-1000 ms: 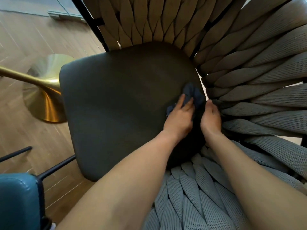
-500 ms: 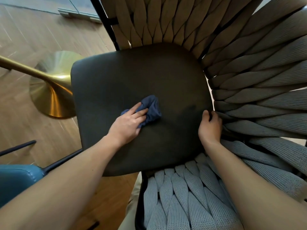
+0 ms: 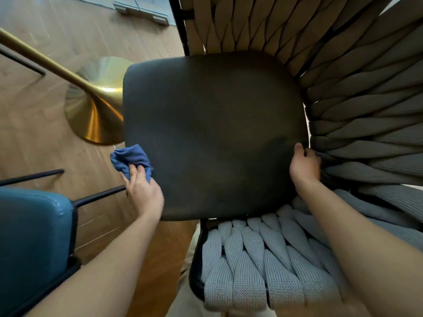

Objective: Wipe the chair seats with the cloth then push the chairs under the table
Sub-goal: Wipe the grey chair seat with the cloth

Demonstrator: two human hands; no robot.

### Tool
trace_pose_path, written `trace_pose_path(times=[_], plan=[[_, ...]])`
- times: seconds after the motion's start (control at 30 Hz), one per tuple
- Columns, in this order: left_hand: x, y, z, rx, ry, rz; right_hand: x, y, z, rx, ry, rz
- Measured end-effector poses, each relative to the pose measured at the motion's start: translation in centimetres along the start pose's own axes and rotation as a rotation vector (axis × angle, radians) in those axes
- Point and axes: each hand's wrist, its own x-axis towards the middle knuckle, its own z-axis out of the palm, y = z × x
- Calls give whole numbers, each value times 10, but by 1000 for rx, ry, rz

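A dark grey padded chair seat (image 3: 212,133) fills the middle of the view, ringed by a woven rope backrest (image 3: 354,92). My left hand (image 3: 143,191) grips a crumpled blue cloth (image 3: 130,160) at the seat's left front edge, the cloth partly hanging off the edge over the floor. My right hand (image 3: 303,165) holds the right side of the seat where it meets the woven backrest, fingers curled over the rim.
The table's gold trumpet base (image 3: 96,115) and slanted gold stem stand on the wooden floor just left of the seat. A second chair with a blue seat (image 3: 32,236) and thin black legs is at the lower left.
My left hand has swept the cloth from the right side of the seat across its middle to the left front edge. My right hand has stayed at the right rim.
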Motion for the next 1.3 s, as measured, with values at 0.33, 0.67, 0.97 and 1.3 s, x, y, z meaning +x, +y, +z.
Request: trace_pose_path(times=[0.33,0.67,0.97,1.3], plan=[[-30,-8,13,117,-301,674,3,-7,7,14,0,33],[-48,58,51,45,-330,662,12,-6,7,22,7,41],[-47,63,40,8,-200,403,8,-5,3,72,-11,51],[-67,42,40,154,-460,987,10,-5,3,64,-20,49]])
